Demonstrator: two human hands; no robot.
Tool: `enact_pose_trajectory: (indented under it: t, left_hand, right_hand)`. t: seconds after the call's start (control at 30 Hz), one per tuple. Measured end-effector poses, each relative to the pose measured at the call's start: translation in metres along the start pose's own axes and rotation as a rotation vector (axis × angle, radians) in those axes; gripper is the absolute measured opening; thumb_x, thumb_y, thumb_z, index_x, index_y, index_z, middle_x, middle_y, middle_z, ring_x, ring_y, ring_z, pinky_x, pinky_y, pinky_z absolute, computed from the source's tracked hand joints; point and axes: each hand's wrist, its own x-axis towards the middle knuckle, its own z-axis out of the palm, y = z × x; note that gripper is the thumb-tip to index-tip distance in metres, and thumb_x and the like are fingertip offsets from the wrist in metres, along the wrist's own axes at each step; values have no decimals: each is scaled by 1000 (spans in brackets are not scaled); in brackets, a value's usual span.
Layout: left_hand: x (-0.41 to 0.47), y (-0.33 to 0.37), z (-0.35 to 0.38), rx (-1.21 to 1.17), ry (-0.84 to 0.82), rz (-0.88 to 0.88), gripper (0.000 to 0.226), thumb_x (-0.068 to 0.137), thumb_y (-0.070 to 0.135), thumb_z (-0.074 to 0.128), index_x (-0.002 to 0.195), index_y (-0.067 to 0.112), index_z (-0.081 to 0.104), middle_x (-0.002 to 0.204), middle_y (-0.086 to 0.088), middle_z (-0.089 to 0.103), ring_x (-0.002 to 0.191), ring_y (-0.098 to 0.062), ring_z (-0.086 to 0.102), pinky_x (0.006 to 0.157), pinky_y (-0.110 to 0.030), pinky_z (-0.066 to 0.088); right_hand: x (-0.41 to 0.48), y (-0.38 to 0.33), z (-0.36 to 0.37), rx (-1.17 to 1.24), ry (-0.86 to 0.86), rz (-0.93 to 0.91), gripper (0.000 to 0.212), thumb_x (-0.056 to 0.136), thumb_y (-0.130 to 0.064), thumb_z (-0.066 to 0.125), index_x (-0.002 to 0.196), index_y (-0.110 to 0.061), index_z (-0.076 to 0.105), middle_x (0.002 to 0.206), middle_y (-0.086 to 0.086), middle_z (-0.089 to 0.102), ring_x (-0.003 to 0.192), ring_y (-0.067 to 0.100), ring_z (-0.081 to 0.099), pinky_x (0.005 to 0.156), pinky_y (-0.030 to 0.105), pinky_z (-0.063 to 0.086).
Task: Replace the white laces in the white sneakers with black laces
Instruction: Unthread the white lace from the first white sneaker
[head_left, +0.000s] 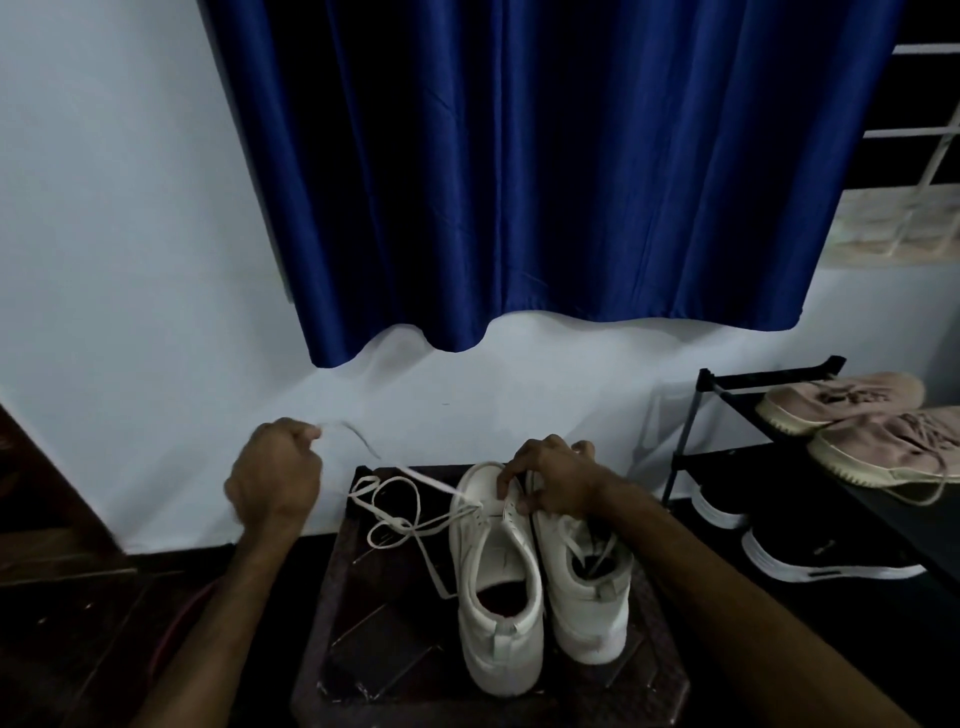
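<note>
Two white sneakers stand side by side on a dark stool (374, 639), toes toward the wall. The left sneaker (498, 587) has most of its white lace (400, 509) pulled out, and the lace lies in loose loops beside it. My left hand (275, 478) is raised to the left and closed on one end of that lace, which runs taut down to the lower eyelets. My right hand (556, 483) grips the toe end of the left sneaker, with its fingers resting across the right sneaker (587, 592). No black laces are in sight.
A black shoe rack (727, 426) stands at the right with pink sneakers (852, 410) on top and black shoes (821, 556) below. A blue curtain (545, 182) hangs on the white wall ahead. Dark wooden furniture (36, 499) is at the left.
</note>
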Motion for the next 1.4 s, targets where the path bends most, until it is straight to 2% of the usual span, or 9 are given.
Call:
enact_pose_trajectory:
  t: [0.13, 0.33, 0.53, 0.7, 0.8, 0.9, 1.0, 1.07, 1.4]
  left_hand:
    - [-5, -25, -3, -144, -89, -19, 13, 93, 22, 60, 92, 26, 73, 103, -7, 72, 96, -36, 64, 82, -40, 50]
    - [-54, -52, -6, -271, -714, 294, 20, 88, 15, 70, 73, 28, 71, 72, 12, 71, 67, 0, 64, 69, -27, 50]
    - [-99, -43, -15, -404, -1243, 419, 11, 88, 22, 70, 83, 31, 72, 76, 15, 70, 71, 2, 59, 67, -15, 45]
    - [-95, -47, -21, -373, -1396, 467, 15, 88, 22, 70, 85, 37, 69, 80, 17, 69, 74, 0, 57, 69, -17, 43]
    - [-91, -57, -21, -336, -1365, 427, 16, 88, 20, 70, 86, 35, 69, 77, 14, 69, 71, 1, 59, 68, -18, 46]
    - [-86, -71, -8, -251, -982, 413, 15, 87, 22, 70, 90, 37, 68, 85, 23, 67, 79, 4, 62, 77, -22, 51]
    - [-90, -57, 7, -447, -689, 396, 20, 89, 25, 68, 104, 38, 62, 104, 26, 63, 95, 3, 61, 85, -21, 50]
    - [-97, -34, 20, -599, -683, 360, 26, 89, 30, 68, 113, 37, 59, 112, 28, 60, 103, 2, 58, 88, -22, 50]
    - [-94, 3, 87, -569, -699, 437, 86, 76, 80, 52, 149, 41, 28, 143, 20, 47, 131, 0, 43, 109, -33, 39]
  right_hand:
    - [1, 3, 1, 14, 1, 2, 33, 76, -32, 73, 101, -50, 62, 115, -17, 53, 113, 10, 36, 94, 44, 22]
    - [1, 2, 0, 28, 0, -12, 33, 76, -30, 75, 100, -49, 63, 115, -16, 53, 113, 9, 37, 96, 42, 22]
    - [-2, 2, -1, 53, 6, -18, 31, 76, -30, 74, 98, -50, 63, 114, -18, 52, 113, 8, 39, 90, 37, 20]
    - [-5, -2, -4, 45, -1, -19, 31, 77, -31, 74, 95, -52, 62, 111, -19, 53, 113, 7, 42, 91, 37, 21]
    - [-2, -3, -11, 25, -70, -27, 24, 82, -36, 68, 98, -53, 63, 111, -20, 54, 112, 5, 44, 99, 43, 27]
    - [7, -3, -13, 61, -65, -70, 17, 77, -62, 56, 90, -57, 65, 103, -19, 59, 102, 1, 54, 97, 50, 41]
    - [9, -17, -9, 132, -18, -100, 16, 81, -51, 67, 95, -45, 71, 101, -11, 61, 89, 0, 55, 90, 25, 45]
    - [11, -24, -2, 136, -2, -133, 17, 84, -32, 73, 101, -31, 74, 97, -10, 60, 80, -3, 53, 77, 10, 40]
    - [11, -34, 11, 112, 99, -10, 7, 89, -19, 63, 94, -23, 63, 79, -13, 63, 70, 4, 53, 67, 13, 43]
